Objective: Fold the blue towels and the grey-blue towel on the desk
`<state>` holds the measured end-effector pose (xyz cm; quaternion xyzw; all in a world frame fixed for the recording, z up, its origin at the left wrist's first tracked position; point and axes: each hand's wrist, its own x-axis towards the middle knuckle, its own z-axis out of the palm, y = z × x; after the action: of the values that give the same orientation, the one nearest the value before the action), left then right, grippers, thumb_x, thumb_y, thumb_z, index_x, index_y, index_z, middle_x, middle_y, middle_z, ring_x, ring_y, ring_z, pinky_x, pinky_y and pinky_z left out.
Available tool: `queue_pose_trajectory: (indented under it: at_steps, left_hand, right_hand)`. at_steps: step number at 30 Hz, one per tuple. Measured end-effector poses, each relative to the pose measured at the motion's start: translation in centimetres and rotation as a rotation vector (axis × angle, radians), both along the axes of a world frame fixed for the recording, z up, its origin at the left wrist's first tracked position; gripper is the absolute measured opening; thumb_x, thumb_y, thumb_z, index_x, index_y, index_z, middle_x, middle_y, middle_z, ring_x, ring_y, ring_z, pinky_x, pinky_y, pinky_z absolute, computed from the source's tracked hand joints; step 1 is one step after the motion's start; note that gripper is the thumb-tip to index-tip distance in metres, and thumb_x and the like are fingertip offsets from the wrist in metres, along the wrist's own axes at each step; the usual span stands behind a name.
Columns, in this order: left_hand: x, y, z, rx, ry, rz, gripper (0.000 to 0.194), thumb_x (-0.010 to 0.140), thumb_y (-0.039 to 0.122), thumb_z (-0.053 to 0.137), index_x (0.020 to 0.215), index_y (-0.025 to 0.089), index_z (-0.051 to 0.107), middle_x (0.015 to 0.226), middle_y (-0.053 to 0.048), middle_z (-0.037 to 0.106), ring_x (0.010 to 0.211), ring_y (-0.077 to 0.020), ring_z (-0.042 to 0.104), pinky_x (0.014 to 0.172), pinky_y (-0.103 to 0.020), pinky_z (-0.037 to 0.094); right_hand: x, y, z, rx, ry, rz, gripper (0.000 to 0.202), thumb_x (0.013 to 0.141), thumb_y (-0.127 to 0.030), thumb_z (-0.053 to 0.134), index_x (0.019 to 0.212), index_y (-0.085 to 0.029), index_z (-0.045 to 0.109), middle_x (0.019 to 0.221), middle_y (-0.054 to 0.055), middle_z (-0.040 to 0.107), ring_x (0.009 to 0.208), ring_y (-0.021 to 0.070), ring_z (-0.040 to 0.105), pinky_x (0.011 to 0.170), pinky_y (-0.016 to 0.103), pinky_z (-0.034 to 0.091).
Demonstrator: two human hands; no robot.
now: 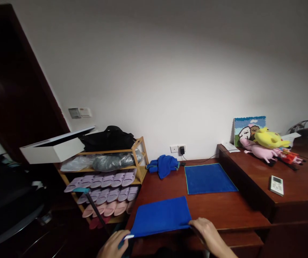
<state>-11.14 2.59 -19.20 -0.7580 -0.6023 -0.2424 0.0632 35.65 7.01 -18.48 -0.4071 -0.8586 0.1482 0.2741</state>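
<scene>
A blue cloth [161, 216] lies near the front edge of the brown wooden desk [202, 211], its near edge lifted between my hands. My left hand [114, 244] pinches its near left corner, where a small white tag shows. My right hand [206, 231] grips the near right corner. Behind it, a second blue cloth [209, 178] with a green edge is spread flat on the desk. A crumpled pile of blue cloth [164, 165] sits at the desk's back left, by the wall.
A shoe rack [140, 161] with several slippers, a black bag [109, 139] and a white box [54, 150] stands left. On the raised desk at right are plush toys [269, 139], a picture [250, 125] and a remote [276, 185]. A charger [182, 150] is plugged into the wall.
</scene>
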Motion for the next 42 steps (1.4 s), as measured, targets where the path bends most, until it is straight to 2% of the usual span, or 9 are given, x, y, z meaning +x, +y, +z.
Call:
queue_pose_trajectory:
  at_steps: [7, 11, 15, 19, 22, 28, 31, 34, 42]
  left_hand:
    - [6.9, -0.9, 16.0, -0.09, -0.293, -0.117, 0.037, 0.092, 0.059, 0.06, 0.105, 0.032, 0.081, 0.105, 0.001, 0.082, 0.097, -0.0215, 0.077, 0.092, -0.029, 0.061]
    - [12.4, -1.1, 21.7, -0.292, -0.318, -0.21, 0.028, 0.095, 0.05, 0.06, 0.108, 0.036, 0.081, 0.112, 0.003, 0.081, 0.106, -0.0215, 0.075, 0.098, -0.03, 0.058]
    - [17.0, 1.7, 22.8, -0.444, -0.298, -0.32, 0.028, 0.097, 0.048, 0.058, 0.109, 0.035, 0.08, 0.114, 0.004, 0.08, 0.107, -0.0206, 0.073, 0.098, -0.027, 0.053]
    - [20.7, 7.9, 22.0, -0.493, -0.244, -0.427, 0.035, 0.1, 0.049, 0.052, 0.108, 0.029, 0.08, 0.11, 0.0, 0.081, 0.1, -0.0204, 0.074, 0.089, -0.024, 0.052]
    - [23.6, 14.2, 22.4, -0.36, -0.127, -0.423, 0.038, 0.103, 0.047, 0.047, 0.106, 0.027, 0.079, 0.101, -0.003, 0.081, 0.092, -0.0207, 0.074, 0.082, -0.024, 0.051]
    - [29.2, 25.7, 24.6, 0.085, 0.028, -0.167, 0.032, 0.106, 0.035, 0.045, 0.112, 0.025, 0.075, 0.105, -0.005, 0.08, 0.095, -0.0205, 0.073, 0.082, -0.027, 0.051]
    - [31.0, 28.9, 23.3, 0.164, 0.019, -0.142, 0.033, 0.107, 0.031, 0.041, 0.121, 0.024, 0.07, 0.115, -0.007, 0.077, 0.105, -0.0212, 0.07, 0.09, -0.03, 0.05]
    - [32.2, 30.2, 19.5, 0.192, 0.039, -0.162, 0.033, 0.108, 0.03, 0.04, 0.121, 0.023, 0.069, 0.117, -0.008, 0.076, 0.107, -0.0219, 0.068, 0.094, -0.033, 0.05]
    - [34.9, 27.6, 1.4, 0.114, 0.145, -0.239, 0.032, 0.102, 0.015, 0.045, 0.087, 0.023, 0.072, 0.083, -0.003, 0.074, 0.08, -0.0198, 0.068, 0.073, -0.031, 0.051]
  right_hand:
    - [9.2, -2.3, 13.5, 0.106, 0.055, 0.007, 0.037, 0.106, -0.036, 0.039, 0.121, -0.026, 0.071, 0.108, 0.01, 0.076, 0.097, 0.022, 0.068, 0.09, 0.033, 0.052]
    - [14.5, -4.0, 18.5, 0.109, 0.153, 0.01, 0.029, 0.106, -0.035, 0.046, 0.118, -0.026, 0.07, 0.114, 0.009, 0.074, 0.1, 0.0193, 0.07, 0.087, 0.027, 0.055]
    - [18.4, -3.1, 18.8, 0.011, 0.152, -0.053, 0.026, 0.104, -0.039, 0.051, 0.117, -0.027, 0.07, 0.113, 0.007, 0.074, 0.101, 0.0199, 0.071, 0.088, 0.027, 0.055]
    - [21.1, 2.7, 17.0, -0.001, 0.092, -0.11, 0.031, 0.104, -0.039, 0.047, 0.113, -0.023, 0.072, 0.105, 0.009, 0.075, 0.092, 0.021, 0.072, 0.081, 0.029, 0.056]
    - [22.6, 9.3, 17.2, 0.089, 0.07, -0.193, 0.032, 0.101, -0.037, 0.046, 0.109, -0.021, 0.073, 0.104, 0.01, 0.076, 0.093, 0.0234, 0.072, 0.085, 0.034, 0.056]
    - [24.6, 21.5, 20.8, 0.336, 0.115, -0.385, 0.033, 0.097, -0.033, 0.045, 0.108, -0.02, 0.072, 0.109, 0.013, 0.075, 0.098, 0.0272, 0.071, 0.091, 0.041, 0.055]
    - [25.5, 24.7, 20.3, 0.431, 0.174, -0.475, 0.034, 0.098, -0.032, 0.043, 0.113, -0.02, 0.071, 0.112, 0.013, 0.074, 0.1, 0.0272, 0.07, 0.091, 0.042, 0.055]
    - [26.4, 26.2, 16.2, 0.427, 0.208, -0.54, 0.035, 0.098, -0.031, 0.042, 0.118, -0.022, 0.069, 0.117, 0.012, 0.073, 0.106, 0.0262, 0.069, 0.095, 0.042, 0.054]
    - [26.6, 25.3, -5.0, 0.039, 0.231, -0.675, 0.035, 0.091, -0.028, 0.043, 0.106, -0.021, 0.074, 0.114, 0.011, 0.077, 0.109, 0.0268, 0.073, 0.098, 0.043, 0.057]
